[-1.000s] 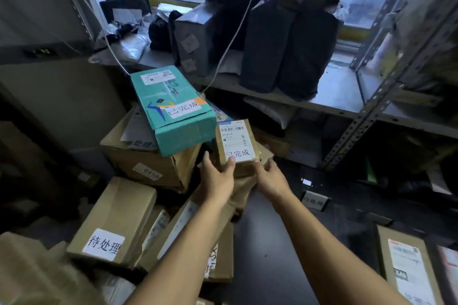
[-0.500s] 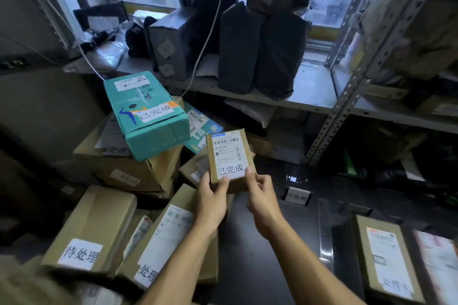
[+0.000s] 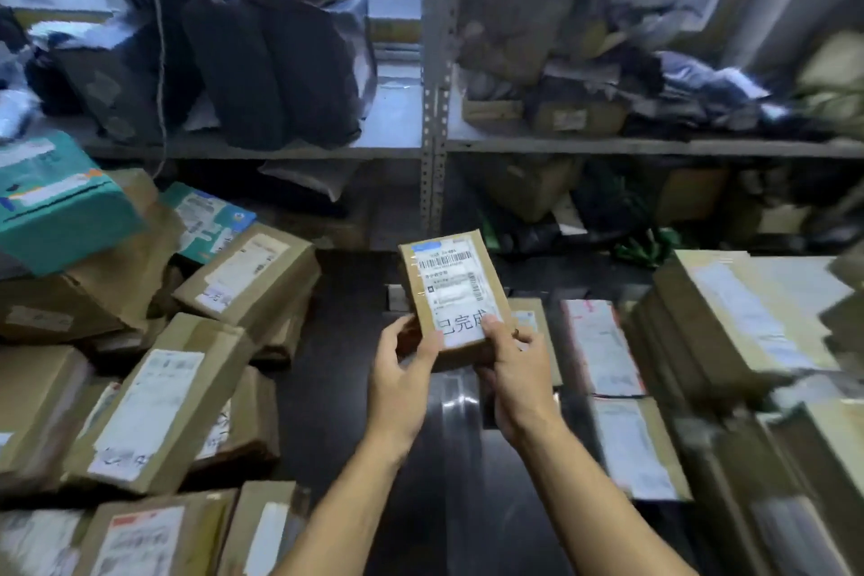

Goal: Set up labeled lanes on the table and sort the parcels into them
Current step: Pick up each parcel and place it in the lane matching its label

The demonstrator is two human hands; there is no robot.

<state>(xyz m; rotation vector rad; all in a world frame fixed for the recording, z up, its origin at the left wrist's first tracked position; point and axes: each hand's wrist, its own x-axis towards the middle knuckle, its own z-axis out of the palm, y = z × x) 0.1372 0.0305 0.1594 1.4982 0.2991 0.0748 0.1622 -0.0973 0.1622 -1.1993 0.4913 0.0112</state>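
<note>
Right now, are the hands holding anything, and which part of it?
Yes: both hands, left and right, hold a small brown parcel by its near end, thumbs on the white label.

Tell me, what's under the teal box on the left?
The teal box rests tilted on a brown carton, whose front and right side show. The carton's top is mostly covered. A teal mailer pokes out beside it.
</note>
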